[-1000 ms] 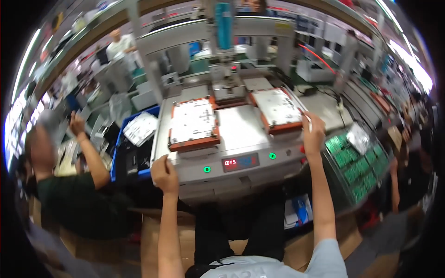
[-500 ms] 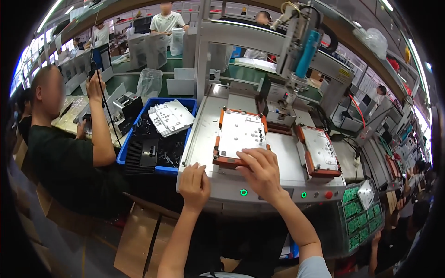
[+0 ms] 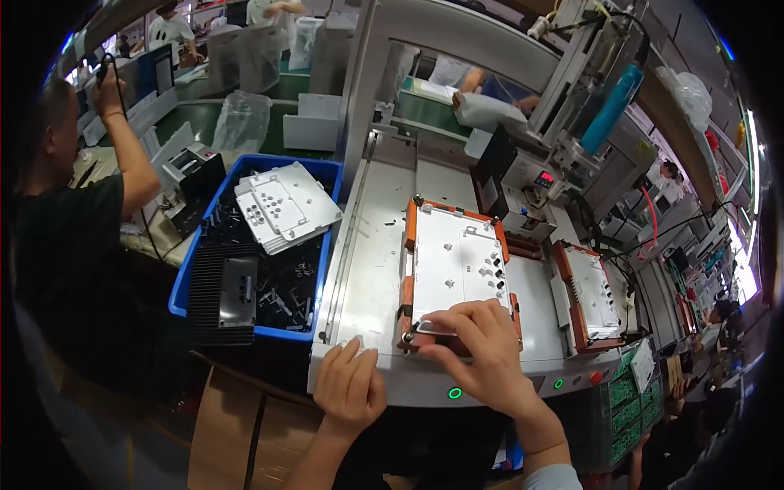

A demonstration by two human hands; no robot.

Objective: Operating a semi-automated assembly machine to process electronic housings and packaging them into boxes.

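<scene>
The right hand [image 3: 482,347] pinches the near edge of the white plate [image 3: 457,265] in the orange jig [image 3: 408,286]; a slip could skew it. The left hand [image 3: 349,388] rests open beside the jig.

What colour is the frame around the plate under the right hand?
Orange, framing a white plate; the frame shows in the head view, with the right hand on its near edge.

crowded factory floor, white machine bench [image 3: 367,269], cardboard boxes [image 3: 237,425]
</scene>
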